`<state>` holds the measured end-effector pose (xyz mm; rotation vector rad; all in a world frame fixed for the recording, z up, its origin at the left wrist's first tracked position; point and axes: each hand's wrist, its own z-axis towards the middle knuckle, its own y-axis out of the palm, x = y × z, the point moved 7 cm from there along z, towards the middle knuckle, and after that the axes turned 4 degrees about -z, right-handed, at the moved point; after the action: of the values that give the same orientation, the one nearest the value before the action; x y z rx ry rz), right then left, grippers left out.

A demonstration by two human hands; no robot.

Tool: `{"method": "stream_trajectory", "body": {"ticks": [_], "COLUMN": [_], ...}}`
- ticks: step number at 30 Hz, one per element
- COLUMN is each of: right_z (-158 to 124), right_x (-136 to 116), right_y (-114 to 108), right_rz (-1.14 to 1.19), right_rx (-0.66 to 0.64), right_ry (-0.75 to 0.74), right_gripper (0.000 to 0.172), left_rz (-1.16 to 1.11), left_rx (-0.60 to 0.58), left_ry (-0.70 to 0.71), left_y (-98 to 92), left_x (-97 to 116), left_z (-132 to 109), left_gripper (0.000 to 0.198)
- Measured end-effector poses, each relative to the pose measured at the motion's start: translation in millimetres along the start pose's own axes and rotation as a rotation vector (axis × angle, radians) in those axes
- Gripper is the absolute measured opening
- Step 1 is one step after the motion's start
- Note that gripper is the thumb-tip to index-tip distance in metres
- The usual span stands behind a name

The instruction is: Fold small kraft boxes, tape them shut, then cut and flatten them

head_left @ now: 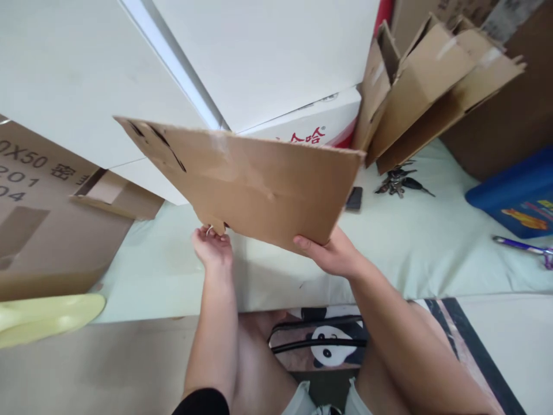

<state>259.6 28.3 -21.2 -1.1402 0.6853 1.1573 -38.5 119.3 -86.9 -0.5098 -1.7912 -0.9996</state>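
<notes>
A flattened brown cardboard box [259, 184] is held up at a tilt above the pale green cloth, with slots along its left side and a strip of tape near its top edge. My right hand [334, 253] grips its lower right corner, thumb on the near face and the other fingers hidden behind. At the lower left edge, the curled fingers of my left hand [213, 245] close on a small flap [218, 225]. A thin white loop shows by those fingers; I cannot tell what it is.
Folded cardboard boxes [432, 86] stand at the back right beside a white carton [302, 124] with red lettering. Keys [400, 181], a small black object [354, 199], a blue box [514, 193] and a pen [518, 244] lie rightward. A large carton [56, 230] stands left.
</notes>
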Motion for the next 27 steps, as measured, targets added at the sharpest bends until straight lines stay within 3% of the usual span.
{"method": "stream_trajectory", "body": {"ticks": [3,6,9,12,15,18,22,27], "right_z": [-9,-33,-65,-79,-81,-81,-83,-87], "right_x": [-11,-19,-32,-44,-49,-47,-45,-36], "right_y": [-47,-105,-147,-166,-175,-181,-188,-197], "right_rz": [0.001,-0.124,-0.208,-0.257,-0.28,-0.273,-0.373,-0.421], "right_rx": [0.227,0.689,1.208,1.48,1.564,1.568,1.562,1.625], "right_ry": [-0.054,-0.025,-0.034,-0.126,-0.183,-0.128,0.031,0.037], "right_gripper": [0.037,0.046,0.061,0.055,0.057,0.061,0.051,0.053], "left_rz": [0.097,0.211,0.399,0.561,0.677,1.155,1.503,1.562], "left_rx": [-0.122,-0.329,-0.673,-1.048,-1.292,-1.44,-1.361,-1.296], "left_ry": [0.079,0.193,0.228,0.295,0.384,0.607,0.691,0.789], "left_y": [19.0,59.1,123.5,197.1,262.7,311.3,350.6,373.0], "left_x": [5,1,-22,-50,-77,-109,-133,-147], "left_z": [-27,-69,-128,-199,-258,-298,-305,-289], "left_gripper": [0.023,0.026,0.02,0.006,0.017,0.041,0.054,0.054]}}
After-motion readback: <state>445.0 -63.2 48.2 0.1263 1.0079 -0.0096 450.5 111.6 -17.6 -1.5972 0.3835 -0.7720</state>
